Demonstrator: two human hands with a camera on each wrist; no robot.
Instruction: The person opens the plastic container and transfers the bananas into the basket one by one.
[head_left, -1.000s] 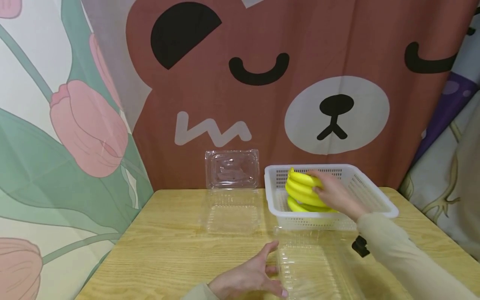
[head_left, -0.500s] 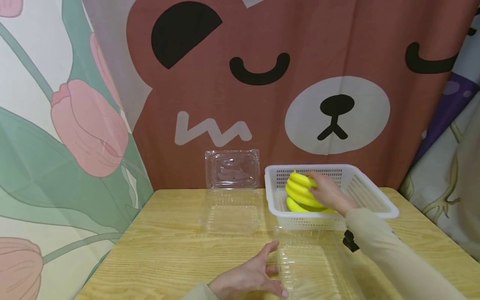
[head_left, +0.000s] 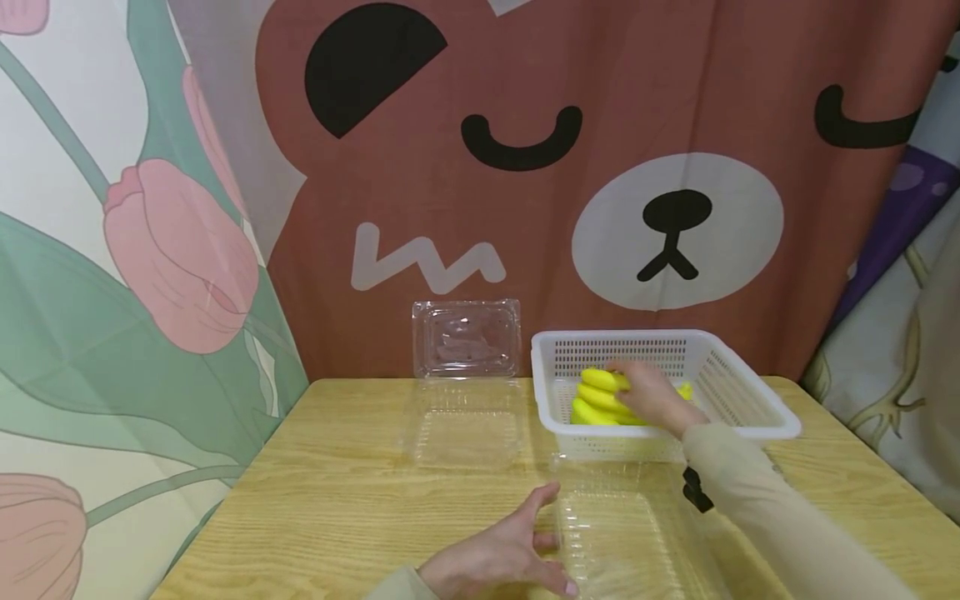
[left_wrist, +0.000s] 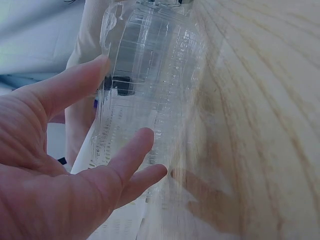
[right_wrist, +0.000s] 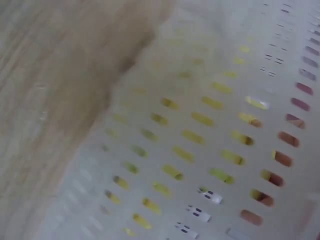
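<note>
In the head view my right hand (head_left: 648, 393) is inside the white basket (head_left: 757, 400), its fingers curled over a bunch of yellow bananas (head_left: 596, 400). Part of the bunch is hidden behind the hand and the basket's front rim. Through the basket's slots, the right wrist view shows yellow banana skin (right_wrist: 202, 119). My left hand (head_left: 498, 546) is spread beside a clear plastic clamshell box (head_left: 622, 533) at the front. In the left wrist view its thumb and fingertips are at the side wall of that clear box (left_wrist: 145, 75), straight and not wrapped round it.
Behind and to the left, a second clear clamshell box (head_left: 467, 433) stands with its lid (head_left: 467, 340) raised against the curtain (head_left: 525, 217). Both boxes and the basket are on a wooden table (head_left: 337, 500), the basket near its back edge.
The banana bunch has gone lower in the basket and turned; the tip that stuck up at its left no longer shows there, and yellow now shows right of the hand. The left hand stays put.
</note>
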